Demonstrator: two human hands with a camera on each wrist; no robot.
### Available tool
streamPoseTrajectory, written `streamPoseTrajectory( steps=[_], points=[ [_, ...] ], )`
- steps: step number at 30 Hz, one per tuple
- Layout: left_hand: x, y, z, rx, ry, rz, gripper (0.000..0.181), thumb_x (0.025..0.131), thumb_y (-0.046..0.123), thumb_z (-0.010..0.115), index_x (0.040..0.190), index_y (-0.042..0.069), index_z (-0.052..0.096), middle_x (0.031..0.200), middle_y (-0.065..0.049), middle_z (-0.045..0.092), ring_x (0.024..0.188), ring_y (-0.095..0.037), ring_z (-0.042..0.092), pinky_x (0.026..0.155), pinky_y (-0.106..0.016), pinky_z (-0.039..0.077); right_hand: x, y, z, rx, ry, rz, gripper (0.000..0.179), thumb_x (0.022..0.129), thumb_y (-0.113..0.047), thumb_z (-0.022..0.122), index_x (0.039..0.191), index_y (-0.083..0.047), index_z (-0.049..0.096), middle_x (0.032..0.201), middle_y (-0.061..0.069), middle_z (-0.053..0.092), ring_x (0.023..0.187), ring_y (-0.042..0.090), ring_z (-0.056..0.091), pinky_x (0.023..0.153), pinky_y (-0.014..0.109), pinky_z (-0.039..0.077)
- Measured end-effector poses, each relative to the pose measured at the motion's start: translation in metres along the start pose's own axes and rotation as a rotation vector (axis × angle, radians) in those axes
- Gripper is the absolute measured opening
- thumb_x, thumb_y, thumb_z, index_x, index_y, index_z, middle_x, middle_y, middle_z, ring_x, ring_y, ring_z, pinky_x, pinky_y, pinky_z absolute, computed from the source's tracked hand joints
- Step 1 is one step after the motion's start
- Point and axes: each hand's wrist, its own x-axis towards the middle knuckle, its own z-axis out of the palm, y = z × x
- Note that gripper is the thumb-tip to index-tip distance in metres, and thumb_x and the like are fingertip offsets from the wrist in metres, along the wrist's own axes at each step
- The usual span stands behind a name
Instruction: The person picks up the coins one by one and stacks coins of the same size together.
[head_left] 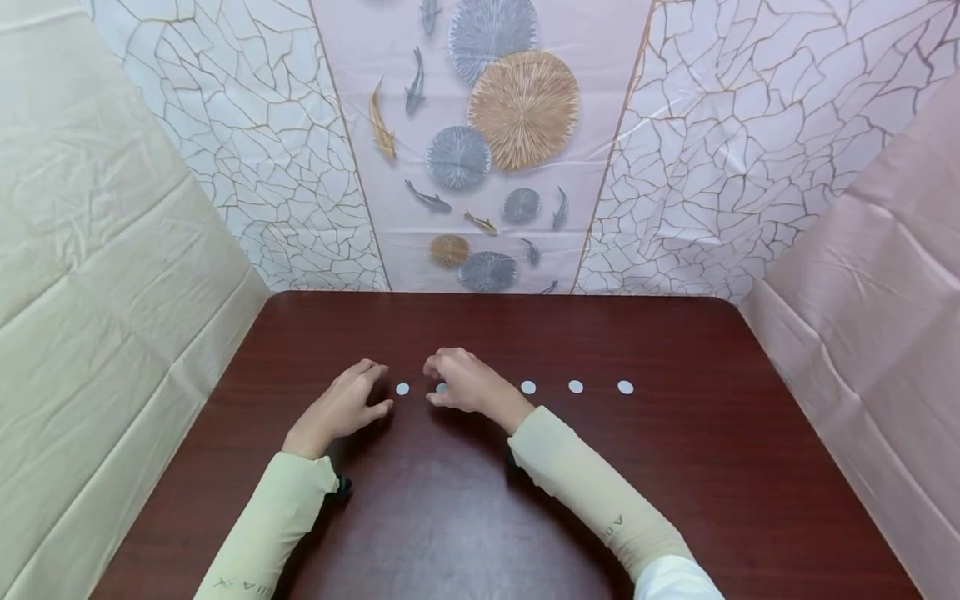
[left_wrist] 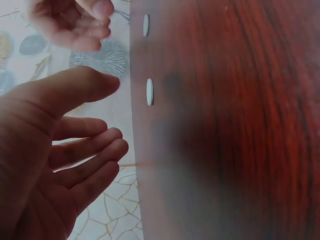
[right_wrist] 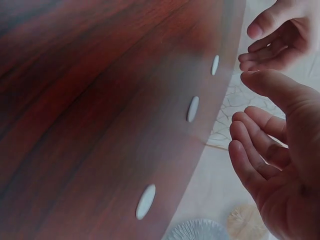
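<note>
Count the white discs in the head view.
5, in a row: one disc between left hand and right hand, one partly hidden by it, three farther right. The right hand may hide another.

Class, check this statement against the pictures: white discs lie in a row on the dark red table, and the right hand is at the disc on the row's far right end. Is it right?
Not quite. White discs lie in a row on the dark red table, but the head view shows the right hand at the second disc from the left.
</note>
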Motion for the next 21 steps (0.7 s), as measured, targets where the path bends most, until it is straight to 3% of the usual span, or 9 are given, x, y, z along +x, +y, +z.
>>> streamPoseTrajectory(
  steps=[8, 14, 21],
  points=[
    [0.012, -0.008, 0.012, -0.065, -0.021, 0.027, 0.043, 0.091, 0.016, 0.082, 0.124, -0.007, 0.068, 0.115, -0.018, 0.067, 0.104, -0.030, 0.067, 0.093, -0.048, 0.059, 0.023, -0.001, 0.015, -0.040, -0.057, 0.026, 0.032, 0.094, -0.024, 0.081, 0.119, -0.006, 0.073, 0.112, 0.008, 0.071, 0.105, 0.022, 0.069, 0.093, 0.034, 0.059],
    [0.019, -0.010, 0.018, -0.123, -0.040, -0.008, 0.031, 0.091, 0.013, 0.081, 0.115, -0.003, 0.070, 0.106, -0.012, 0.067, 0.099, -0.025, 0.067, 0.090, -0.043, 0.059, 0.033, -0.001, 0.026, -0.038, -0.089, 0.036, 0.029, 0.095, -0.022, 0.079, 0.118, -0.007, 0.073, 0.114, 0.008, 0.070, 0.109, 0.023, 0.068, 0.095, 0.033, 0.058],
    [0.025, -0.011, 0.020, -0.126, -0.076, -0.029, 0.027, 0.092, 0.012, 0.079, 0.114, -0.002, 0.072, 0.103, -0.012, 0.066, 0.094, -0.022, 0.066, 0.086, -0.039, 0.059, 0.043, -0.002, 0.031, -0.015, -0.093, 0.024, 0.024, 0.095, -0.020, 0.078, 0.115, -0.006, 0.075, 0.110, 0.008, 0.072, 0.104, 0.021, 0.070, 0.092, 0.033, 0.058]
  ],
)
